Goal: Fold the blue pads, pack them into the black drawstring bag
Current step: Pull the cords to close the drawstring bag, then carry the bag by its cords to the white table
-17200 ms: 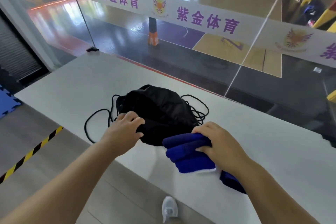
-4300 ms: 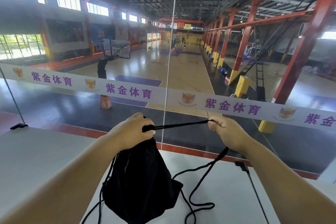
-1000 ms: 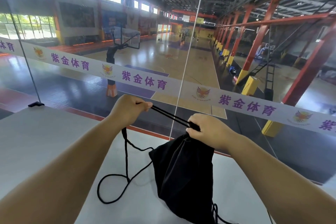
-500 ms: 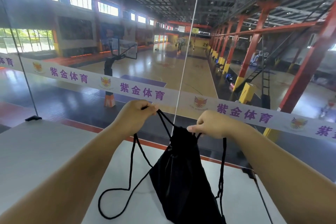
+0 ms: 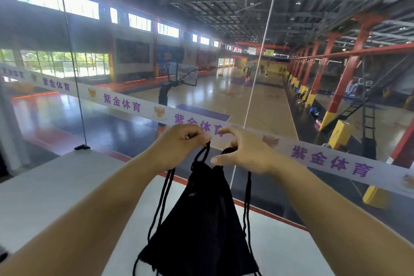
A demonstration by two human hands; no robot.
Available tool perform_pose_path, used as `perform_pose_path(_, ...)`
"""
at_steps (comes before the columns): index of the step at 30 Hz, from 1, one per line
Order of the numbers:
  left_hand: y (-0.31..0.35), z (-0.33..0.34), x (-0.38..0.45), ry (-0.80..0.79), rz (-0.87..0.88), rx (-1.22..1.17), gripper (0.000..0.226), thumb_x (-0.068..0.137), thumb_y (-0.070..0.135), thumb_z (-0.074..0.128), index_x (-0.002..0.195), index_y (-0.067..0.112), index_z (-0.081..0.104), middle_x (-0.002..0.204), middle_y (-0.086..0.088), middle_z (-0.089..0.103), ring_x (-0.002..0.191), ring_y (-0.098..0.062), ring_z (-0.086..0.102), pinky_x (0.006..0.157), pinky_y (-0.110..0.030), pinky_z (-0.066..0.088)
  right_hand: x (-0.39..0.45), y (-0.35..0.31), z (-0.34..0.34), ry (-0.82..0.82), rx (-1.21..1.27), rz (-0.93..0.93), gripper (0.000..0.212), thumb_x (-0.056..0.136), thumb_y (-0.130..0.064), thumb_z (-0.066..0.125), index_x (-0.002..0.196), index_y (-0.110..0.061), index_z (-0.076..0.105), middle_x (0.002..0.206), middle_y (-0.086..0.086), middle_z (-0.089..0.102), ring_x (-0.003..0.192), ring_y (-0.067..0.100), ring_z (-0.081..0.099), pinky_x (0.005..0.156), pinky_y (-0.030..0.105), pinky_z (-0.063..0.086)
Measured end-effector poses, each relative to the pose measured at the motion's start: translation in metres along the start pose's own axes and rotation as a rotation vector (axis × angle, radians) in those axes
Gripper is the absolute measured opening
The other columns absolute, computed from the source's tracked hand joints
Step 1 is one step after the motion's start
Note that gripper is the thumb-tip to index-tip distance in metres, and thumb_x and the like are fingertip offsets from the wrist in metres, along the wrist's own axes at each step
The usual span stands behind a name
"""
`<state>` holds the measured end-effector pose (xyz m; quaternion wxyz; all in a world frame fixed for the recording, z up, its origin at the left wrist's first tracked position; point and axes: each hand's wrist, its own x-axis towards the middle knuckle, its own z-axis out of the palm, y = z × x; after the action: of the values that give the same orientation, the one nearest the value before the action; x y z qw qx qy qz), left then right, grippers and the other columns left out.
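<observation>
The black drawstring bag (image 5: pixel 201 231) hangs above the white table, its mouth pulled shut. My left hand (image 5: pixel 179 148) grips the black cords (image 5: pixel 201 154) just above the gathered mouth and carries the bag's weight. My right hand (image 5: pixel 244 154) is beside the mouth on the right, thumb and fingers spread in a loose curve around the bag's top without clamping it. More cord loops (image 5: pixel 247 204) hang down both sides of the bag. No blue pads are in view.
The white table (image 5: pixel 56 186) lies under the bag. Right behind it stands a glass wall (image 5: pixel 336 87) with a white banner strip (image 5: pixel 331 161) of purple characters. Beyond the glass, a basketball hall lies far below.
My right hand has let go of the bag's gathered mouth and spread its fingers. My left hand has moved closer to the mouth, still holding the cords. The bag hangs more upright.
</observation>
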<state>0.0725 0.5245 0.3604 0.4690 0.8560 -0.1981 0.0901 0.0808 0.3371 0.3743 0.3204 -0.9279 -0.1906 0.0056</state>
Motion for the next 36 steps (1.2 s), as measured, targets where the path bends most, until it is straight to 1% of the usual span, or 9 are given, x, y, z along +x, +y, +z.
perform_pose_path(2,0.005,0.002,-0.008,-0.024,-0.019,0.044,0.026,0.091,0.032,0.057,0.081,0.010,0.066,0.076,-0.010,0.060,0.062,-0.009,0.046,0.060,-0.021,0.036,0.003,-0.005,0.012,0.005,0.027,-0.135,0.048,0.075,-0.032,0.076,0.119,-0.034,0.056,0.091,-0.019,0.056,0.072,0.002,0.050,0.070,0.023,0.039)
perform_pose_path(6,0.015,-0.003,-0.025,0.071,-0.079,0.125,0.027,0.089,0.028,0.062,0.063,0.022,0.060,0.051,0.013,0.052,0.047,0.003,0.045,0.050,-0.008,0.033,0.007,-0.011,0.026,-0.091,0.146,-0.248,0.024,0.081,-0.025,0.071,0.080,-0.048,0.066,0.076,-0.019,0.067,0.073,0.000,0.060,0.072,0.016,0.042)
perform_pose_path(9,0.019,-0.012,-0.049,0.203,-0.141,0.161,0.020,0.083,0.030,0.069,0.063,0.027,0.065,0.059,0.007,0.056,0.053,0.000,0.048,0.056,-0.012,0.035,0.011,-0.021,0.039,-0.139,0.161,-0.307,0.011,0.085,-0.026,0.066,0.075,-0.028,0.068,0.068,-0.011,0.062,0.067,0.008,0.057,0.069,0.024,0.041)
perform_pose_path(11,0.018,-0.020,-0.073,0.314,-0.219,0.158,0.011,0.079,0.033,0.072,0.071,0.026,0.068,0.062,0.006,0.055,0.058,-0.006,0.050,0.062,-0.025,0.042,0.015,-0.031,0.050,-0.142,0.166,-0.330,0.021,0.088,-0.027,0.062,0.071,-0.015,0.061,0.059,-0.008,0.049,0.058,0.011,0.045,0.061,0.029,0.033)
perform_pose_path(16,0.018,-0.042,-0.164,0.507,-0.484,0.215,0.015,0.079,0.036,0.072,0.083,0.022,0.068,0.085,-0.004,0.067,0.075,-0.018,0.062,0.072,-0.033,0.051,0.012,-0.085,0.082,-0.267,0.126,-0.539,0.025,0.090,-0.023,0.059,0.082,0.000,0.064,0.066,0.001,0.050,0.059,0.011,0.044,0.061,0.030,0.033)
perform_pose_path(21,0.028,-0.059,-0.271,0.539,-0.714,0.316,0.013,0.084,0.034,0.068,0.080,0.022,0.069,0.076,0.002,0.069,0.066,-0.009,0.060,0.066,-0.024,0.048,-0.020,-0.157,0.116,-0.408,0.128,-0.733,0.028,0.089,-0.022,0.059,0.085,0.006,0.062,0.081,0.024,0.062,0.067,0.024,0.052,0.064,0.031,0.036)
perform_pose_path(26,0.064,-0.066,-0.387,0.693,-0.894,0.358,0.012,0.084,0.035,0.067,0.077,0.027,0.068,0.068,0.008,0.065,0.057,0.004,0.056,0.062,-0.019,0.043,-0.083,-0.237,0.149,-0.509,0.080,-0.979,0.021,0.091,-0.023,0.059,0.081,-0.006,0.068,0.071,0.007,0.062,0.063,0.017,0.053,0.059,0.026,0.038)
perform_pose_path(31,0.112,-0.056,-0.523,0.829,-1.138,0.458,0.015,0.086,0.035,0.066,0.082,0.021,0.069,0.068,0.006,0.066,0.073,-0.015,0.064,0.063,-0.026,0.045,-0.173,-0.305,0.199,-0.665,0.034,-1.161,0.022,0.093,-0.025,0.056,0.080,-0.011,0.067,0.073,0.006,0.064,0.064,0.026,0.055,0.062,0.037,0.045)
perform_pose_path(36,0.169,-0.032,-0.672,0.790,-1.395,0.542,0.014,0.084,0.041,0.064,0.077,0.029,0.061,0.080,0.010,0.063,0.078,-0.011,0.059,0.071,-0.027,0.046,-0.283,-0.361,0.266,-0.781,-0.023,-1.255,0.017,0.094,-0.021,0.054,0.082,-0.016,0.065,0.069,-0.007,0.056,0.057,0.007,0.046,0.054,0.022,0.033)
